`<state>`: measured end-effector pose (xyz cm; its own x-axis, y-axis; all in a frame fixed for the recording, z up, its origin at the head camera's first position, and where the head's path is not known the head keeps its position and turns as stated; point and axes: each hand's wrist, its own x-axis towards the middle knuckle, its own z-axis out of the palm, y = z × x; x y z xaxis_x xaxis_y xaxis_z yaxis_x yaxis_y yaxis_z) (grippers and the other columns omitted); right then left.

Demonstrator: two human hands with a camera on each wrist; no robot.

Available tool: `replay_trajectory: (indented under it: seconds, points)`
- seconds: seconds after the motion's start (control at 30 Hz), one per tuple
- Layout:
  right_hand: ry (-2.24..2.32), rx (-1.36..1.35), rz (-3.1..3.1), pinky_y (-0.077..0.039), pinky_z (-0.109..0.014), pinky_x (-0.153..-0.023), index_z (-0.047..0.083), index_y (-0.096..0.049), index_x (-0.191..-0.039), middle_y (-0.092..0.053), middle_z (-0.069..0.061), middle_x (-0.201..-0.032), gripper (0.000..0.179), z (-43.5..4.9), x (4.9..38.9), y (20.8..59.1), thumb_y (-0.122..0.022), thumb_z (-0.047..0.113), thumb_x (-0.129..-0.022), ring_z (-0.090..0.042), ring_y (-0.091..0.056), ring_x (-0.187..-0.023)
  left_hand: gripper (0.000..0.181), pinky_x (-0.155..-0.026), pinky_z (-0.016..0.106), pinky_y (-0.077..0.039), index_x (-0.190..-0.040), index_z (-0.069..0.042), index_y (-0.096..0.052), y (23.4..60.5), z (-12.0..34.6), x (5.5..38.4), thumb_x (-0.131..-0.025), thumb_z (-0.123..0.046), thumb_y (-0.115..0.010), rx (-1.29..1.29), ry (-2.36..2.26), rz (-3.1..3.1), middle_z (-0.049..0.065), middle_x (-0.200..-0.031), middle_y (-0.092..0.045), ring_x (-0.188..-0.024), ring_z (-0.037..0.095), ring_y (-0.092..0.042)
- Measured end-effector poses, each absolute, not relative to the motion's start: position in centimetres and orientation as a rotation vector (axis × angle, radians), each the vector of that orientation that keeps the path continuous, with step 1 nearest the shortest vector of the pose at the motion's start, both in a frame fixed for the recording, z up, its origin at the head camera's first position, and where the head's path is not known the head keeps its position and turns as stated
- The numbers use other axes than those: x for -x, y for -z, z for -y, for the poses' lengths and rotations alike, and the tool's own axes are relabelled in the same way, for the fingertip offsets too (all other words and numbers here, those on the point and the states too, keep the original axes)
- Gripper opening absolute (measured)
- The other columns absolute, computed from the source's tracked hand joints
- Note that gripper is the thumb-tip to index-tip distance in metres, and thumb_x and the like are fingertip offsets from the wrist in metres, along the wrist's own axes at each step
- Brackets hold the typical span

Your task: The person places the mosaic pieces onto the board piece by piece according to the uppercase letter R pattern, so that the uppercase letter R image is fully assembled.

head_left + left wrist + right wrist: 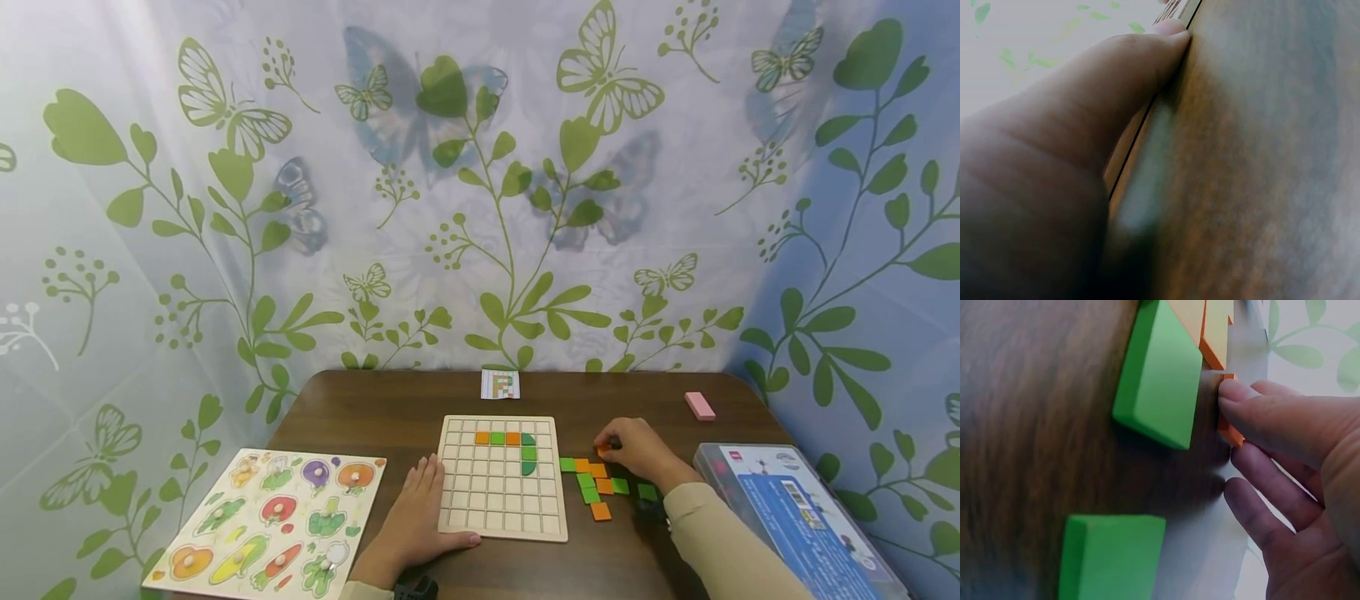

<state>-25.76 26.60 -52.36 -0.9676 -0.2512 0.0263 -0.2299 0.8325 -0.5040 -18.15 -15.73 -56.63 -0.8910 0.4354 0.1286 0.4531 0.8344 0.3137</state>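
Note:
A pale wooden grid board (502, 500) lies on the brown table, with orange and green square tiles and dark green rounded pieces (528, 468) in its upper cells. My left hand (411, 518) rests against the board's left side, fingers straight, with the thumb along its near edge. To the right of the board, my right hand (641, 450) pinches an orange tile (1229, 430) between thumb and fingers, just above the table. Loose green tiles (589, 495) and orange tiles (601, 512) lie below and beside that hand. In the right wrist view, a green tile (1163, 394) is close by.
A board of vegetable pieces (300, 467) lies on the left. Behind the grid board is a small card with a coloured grid pattern (500, 384). A pink block (700, 406) sits at the back right, and a clear plastic box (795, 508) stands by the right forearm.

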Motion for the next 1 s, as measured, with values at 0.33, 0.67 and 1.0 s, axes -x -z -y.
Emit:
replay_trajectory:
  seconds: [0.33, 0.67, 1.0]
  points:
    - [0.823, 0.31, -3.0, -0.059, -0.05, -0.087, 0.011, -0.082, -0.096, -0.072, 0.0, -0.095, 0.012, -26.2, 25.9, 52.7, -0.085, 0.003, -0.088, -0.02, -0.065, -0.086, 0.136, -0.124, 0.055, -0.019, -0.16, 0.013, -0.027, 56.9, 15.8, 18.2, -0.079, -0.091, -0.06, 0.714, 0.527, 2.962, 0.032, -0.167, -0.021, -0.155, 0.045, -0.02]
    - [0.88, 0.312, -3.002, -0.06, -0.051, -0.083, 0.009, -0.083, -0.099, -0.072, -0.003, -0.099, 0.007, -25.3, 25.7, 52.4, -0.081, 0.005, -0.093, -0.025, -0.068, -0.09, 0.136, -0.124, 0.055, -0.019, -0.159, 0.014, -0.028, 56.7, 15.9, 18.3, -0.078, -0.09, -0.062, 0.715, 0.534, 2.948, 0.032, -0.166, -0.022, -0.154, 0.045, -0.02]
    - [0.917, 0.355, -2.999, -0.061, -0.047, -0.08, 0.009, -0.083, -0.098, -0.072, -0.002, -0.098, 0.007, -24.3, 25.4, 52.4, -0.08, 0.004, -0.093, -0.022, -0.067, -0.089, 0.135, -0.124, 0.055, -0.019, -0.159, 0.013, -0.028, 56.7, 15.9, 18.2, -0.079, -0.089, -0.063, 0.717, 0.542, 2.953, 0.032, -0.166, -0.022, -0.154, 0.046, -0.02]
